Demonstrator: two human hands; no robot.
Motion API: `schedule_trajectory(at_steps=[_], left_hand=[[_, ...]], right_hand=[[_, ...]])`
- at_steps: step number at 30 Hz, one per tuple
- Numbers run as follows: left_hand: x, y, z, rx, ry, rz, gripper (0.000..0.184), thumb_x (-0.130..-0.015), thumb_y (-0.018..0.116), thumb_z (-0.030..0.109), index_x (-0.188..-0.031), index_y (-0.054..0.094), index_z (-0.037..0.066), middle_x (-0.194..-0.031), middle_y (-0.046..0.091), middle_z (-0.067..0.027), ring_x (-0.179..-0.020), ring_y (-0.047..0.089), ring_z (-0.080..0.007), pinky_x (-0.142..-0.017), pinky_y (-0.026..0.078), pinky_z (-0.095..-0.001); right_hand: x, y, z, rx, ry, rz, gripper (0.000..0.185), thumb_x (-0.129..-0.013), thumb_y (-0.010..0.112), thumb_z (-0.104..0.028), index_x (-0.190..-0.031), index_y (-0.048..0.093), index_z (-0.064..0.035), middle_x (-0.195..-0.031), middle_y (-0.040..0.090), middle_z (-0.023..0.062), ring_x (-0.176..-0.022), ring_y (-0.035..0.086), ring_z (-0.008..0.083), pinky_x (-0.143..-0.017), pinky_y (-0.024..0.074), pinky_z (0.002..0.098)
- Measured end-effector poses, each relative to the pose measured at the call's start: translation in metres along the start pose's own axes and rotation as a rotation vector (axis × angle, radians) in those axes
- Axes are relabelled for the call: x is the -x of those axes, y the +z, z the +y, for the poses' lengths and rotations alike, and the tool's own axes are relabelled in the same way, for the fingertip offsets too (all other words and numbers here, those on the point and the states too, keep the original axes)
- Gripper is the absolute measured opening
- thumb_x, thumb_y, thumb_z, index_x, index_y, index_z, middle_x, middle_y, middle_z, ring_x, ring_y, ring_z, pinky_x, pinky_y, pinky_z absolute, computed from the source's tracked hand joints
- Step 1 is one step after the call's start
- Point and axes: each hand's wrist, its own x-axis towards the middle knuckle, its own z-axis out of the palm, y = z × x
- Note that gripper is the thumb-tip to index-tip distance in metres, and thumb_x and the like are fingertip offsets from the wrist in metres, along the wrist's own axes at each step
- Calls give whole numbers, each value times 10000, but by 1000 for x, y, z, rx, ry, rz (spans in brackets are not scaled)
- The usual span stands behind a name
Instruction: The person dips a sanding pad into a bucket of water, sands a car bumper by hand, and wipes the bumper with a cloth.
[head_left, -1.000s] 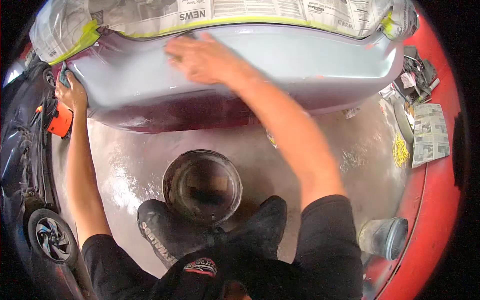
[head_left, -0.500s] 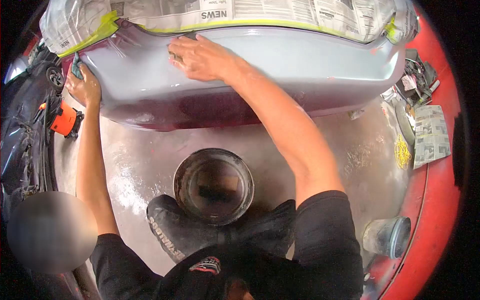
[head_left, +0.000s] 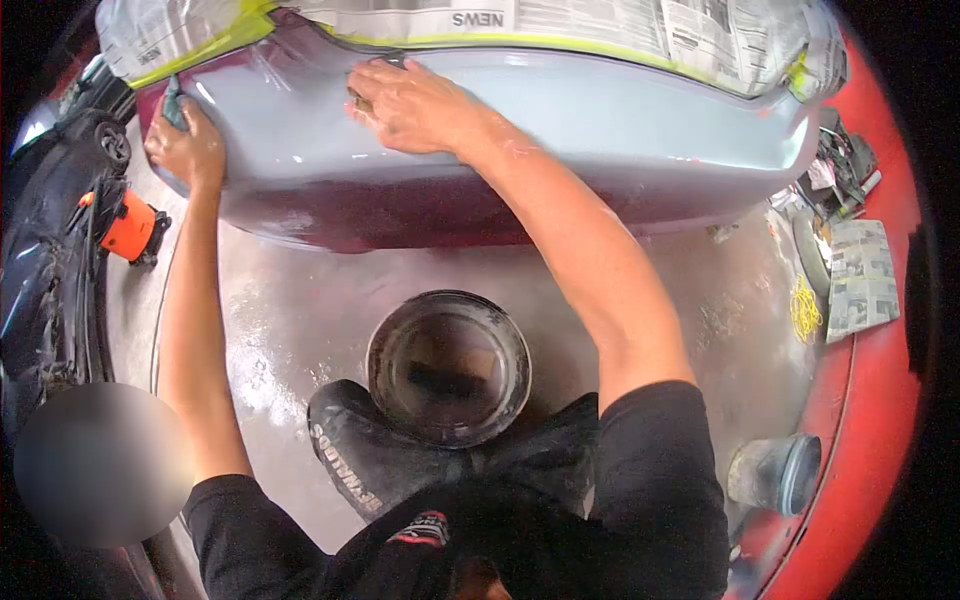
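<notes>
A car bumper point(head_left: 600, 110), pale grey on its upper face and dark maroon below, spans the top of the view. My left hand point(head_left: 190, 150) is at its left corner, fingers closed around a small teal piece point(head_left: 173, 106) that may be a cloth or a squeegee. On the bumper's upper face, just below the yellow tape, lies my right hand point(head_left: 420, 112). It presses a dark sheet of sandpaper point(head_left: 392, 57) against the surface; most of the sheet is hidden under the fingers.
Newspaper point(head_left: 590, 20) edged with yellow masking tape point(head_left: 560, 48) covers the area above the bumper. A black bucket point(head_left: 385, 400) of dark liquid stands between my knees. An orange vacuum point(head_left: 130, 228) is at left, a clear tub point(head_left: 765, 472) and yellow cord point(head_left: 805, 308) at right.
The view has shifted, so the bumper sits a little higher and further right. My right hand has moved only slightly along the panel; my left hand stays at the corner.
</notes>
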Motion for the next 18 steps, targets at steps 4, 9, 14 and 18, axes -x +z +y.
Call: schedule_trajectory(at_steps=[4,9,14,18], left_hand=[[0,1,6,4,-35,0,493,-927,624,383,-1281,643,39,-1209,653,-238,-1183,536,-423,-1052,388,-507],[2,4,7,9,-80,15,504,-929,618,380,-1310,625,50,-1248,643,-214,-1233,503,-406,-1084,347,-516],[2,8,-2,63,-56,-28,472,-927,639,368,-1328,607,121,-1259,539,-271,-1207,491,-398,-1051,374,-501],[6,6,7,65,-88,-17,486,-932,627,360,-1331,605,83,-1264,601,-224,-1249,473,-393,-1085,343,-498]], right_hand=[[39,-10,17,-53,106,133,445,-1044,440,-339,-1370,516,-46,-1473,492,156,-1385,462,320,-1112,370,602],[1,1,-18,-48,132,116,496,-1066,398,-387,-1353,511,2,-1456,501,187,-1376,468,330,-1110,372,593],[0,19,-12,65,103,307,509,-1068,383,-423,-1279,550,9,-1369,554,195,-1311,519,337,-1090,395,570],[-10,4,-15,71,86,151,495,-1062,414,-403,-1310,560,-1,-1432,538,178,-1325,528,320,-1091,395,564]])
